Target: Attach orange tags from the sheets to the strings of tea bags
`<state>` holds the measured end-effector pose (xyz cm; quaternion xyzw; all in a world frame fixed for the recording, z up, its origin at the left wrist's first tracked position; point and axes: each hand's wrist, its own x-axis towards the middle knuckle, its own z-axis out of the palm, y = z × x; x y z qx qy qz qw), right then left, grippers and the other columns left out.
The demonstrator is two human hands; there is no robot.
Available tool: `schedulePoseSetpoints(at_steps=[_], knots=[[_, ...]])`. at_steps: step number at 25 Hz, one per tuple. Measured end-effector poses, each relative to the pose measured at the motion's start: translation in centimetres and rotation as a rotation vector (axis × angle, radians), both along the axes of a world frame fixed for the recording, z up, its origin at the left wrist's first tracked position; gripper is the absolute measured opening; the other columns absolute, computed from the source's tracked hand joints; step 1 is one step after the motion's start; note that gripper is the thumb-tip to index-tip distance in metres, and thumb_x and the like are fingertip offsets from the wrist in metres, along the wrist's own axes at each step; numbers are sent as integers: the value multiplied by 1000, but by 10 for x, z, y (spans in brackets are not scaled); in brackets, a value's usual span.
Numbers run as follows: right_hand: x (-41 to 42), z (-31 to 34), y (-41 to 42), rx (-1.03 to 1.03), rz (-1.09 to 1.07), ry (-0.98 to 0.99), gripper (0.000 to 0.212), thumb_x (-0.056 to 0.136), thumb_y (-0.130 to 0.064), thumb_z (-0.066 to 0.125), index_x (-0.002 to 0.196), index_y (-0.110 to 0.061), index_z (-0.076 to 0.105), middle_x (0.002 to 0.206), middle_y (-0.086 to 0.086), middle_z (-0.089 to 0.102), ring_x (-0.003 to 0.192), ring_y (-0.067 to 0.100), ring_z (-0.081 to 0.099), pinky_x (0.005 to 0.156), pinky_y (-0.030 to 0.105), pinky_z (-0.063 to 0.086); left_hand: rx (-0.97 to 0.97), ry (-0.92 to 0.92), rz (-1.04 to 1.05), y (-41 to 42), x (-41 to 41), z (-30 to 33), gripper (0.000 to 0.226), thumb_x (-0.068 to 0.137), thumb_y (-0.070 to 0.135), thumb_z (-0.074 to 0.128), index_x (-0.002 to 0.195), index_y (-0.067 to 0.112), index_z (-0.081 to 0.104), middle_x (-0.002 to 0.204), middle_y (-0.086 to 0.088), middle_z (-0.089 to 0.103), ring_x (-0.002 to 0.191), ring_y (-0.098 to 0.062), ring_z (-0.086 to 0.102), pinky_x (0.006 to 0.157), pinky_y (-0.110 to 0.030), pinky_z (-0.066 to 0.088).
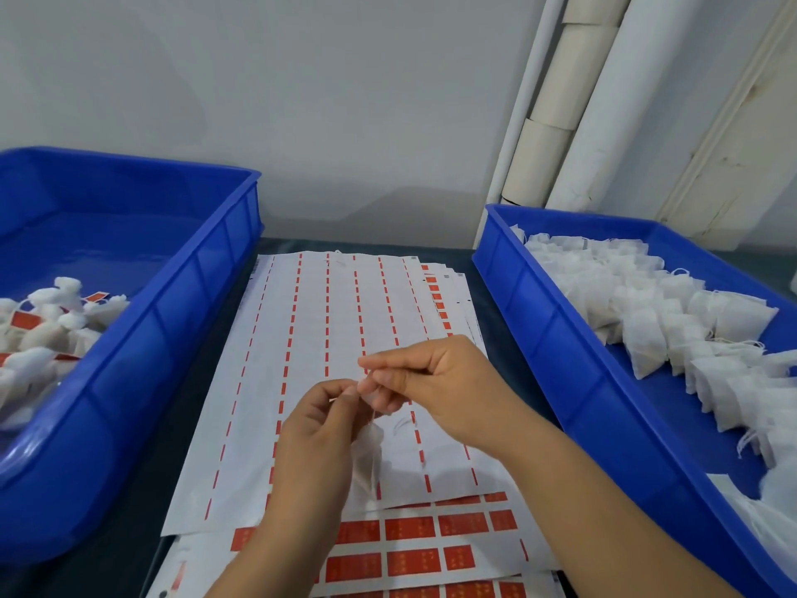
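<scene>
**Fine thread, small margin at the tagging bench**

At far left, a blue crate (pixel 207 269) holds finished tea bags (pixel 56 321), orange tags showing among the white pouches. On the dark table between the two crates lies a stack of sheets (pixel 327 321) — the top one largely stripped to thin orange slivers, the sheets beneath it showing full rows of orange tags (pixel 409 528) at the near edge. Above the stack, the person's left hand (pixel 315 429) has its fingers curled, thumb and forefinger pinching at a thin string (pixel 371 407), from which a white, slightly translucent tea bag (pixel 368 459) dangles just over the paper. The right hand (pixel 431 381) meets it fingertip to fingertip, also curled and pinching the same thread; whether a tag is already between the fingers cannot be made out. At right, a second blue crate (pixel 560 321) is packed with untagged bags (pixel 647 312), loose strings trailing.

The risk here looks plain: the thread is hair-fine and the pouch hangs free, so a slack pinch could drop it — or a sticky tag could fold onto a fingertip instead of the string, or close crooked.
</scene>
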<state>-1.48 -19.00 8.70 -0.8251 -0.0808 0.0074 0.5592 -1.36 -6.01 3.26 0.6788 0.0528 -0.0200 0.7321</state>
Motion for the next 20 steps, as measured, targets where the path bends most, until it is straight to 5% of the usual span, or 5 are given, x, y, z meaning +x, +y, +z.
schedulePoseSetpoints(at_steps=[5, 20], knots=[[5, -3, 0, -56, -59, -6, 23, 90, -22, 60, 83, -41, 71, 85, -36, 66, 96, -27, 49, 70, -9, 35, -28, 86, -13, 1, -1, -2, 26, 97, 27, 43, 84, 27, 65, 75, 14, 72, 74, -10, 70, 80, -28, 51], [12, -10, 2, 18, -97, -34, 24, 89, -20, 61, 86, -43, 69, 81, -34, 67, 90, -25, 53, 65, -8, 36, -329, 194, -223, 3, -2, 14, 29, 94, -2, 36, 94, 3, 65, 86, -13, 72, 78, -27, 71, 72, -27, 56]])
